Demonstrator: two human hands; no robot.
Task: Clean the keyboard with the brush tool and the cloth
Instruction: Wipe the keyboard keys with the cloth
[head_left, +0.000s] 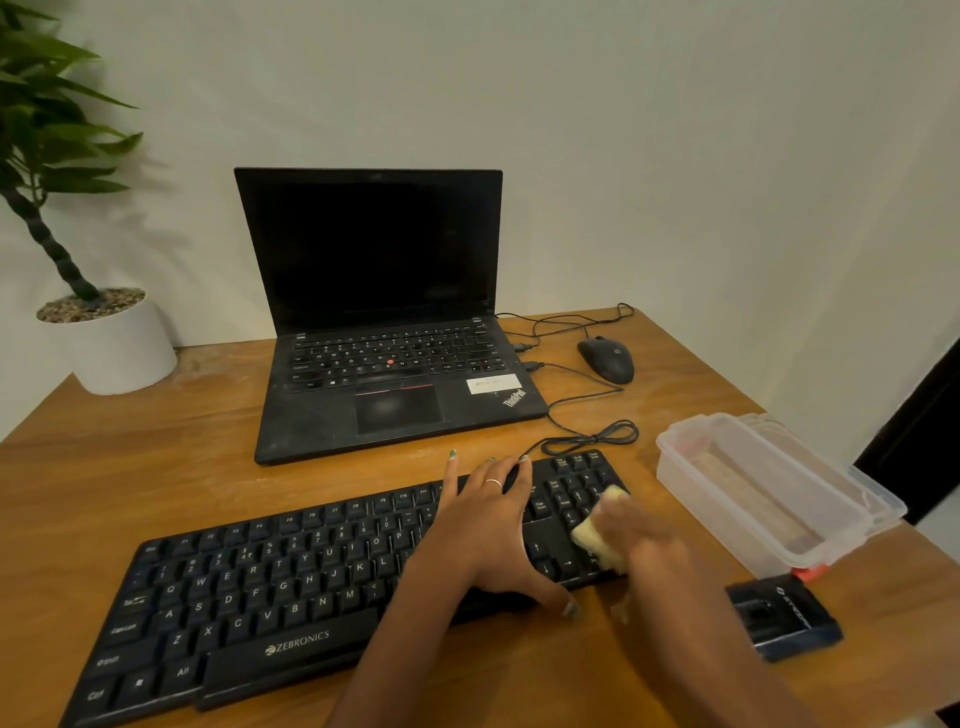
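Black keyboard (291, 587) lies at the wooden desk's (156, 467) near edge. Left hand (488, 530) rests on it, fingers spread; blurred right hand (631, 535) grips a yellow cloth (597, 540) on its number-pad end. Beyond: laptop (384, 322).

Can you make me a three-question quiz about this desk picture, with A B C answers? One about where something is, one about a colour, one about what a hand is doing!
1. Where is the mouse?
A right of the laptop
B on the keyboard
C inside the clear box

2. What colour is the cloth?
A red
B pale yellow
C blue

3. What is the right hand doing?
A holding the mouse
B resting flat on the table
C holding the cloth on the keyboard

Answers: 1 A, it sits beside the laptop. 2 B, it looks pale yellow. 3 C, the cloth is at the number keys.
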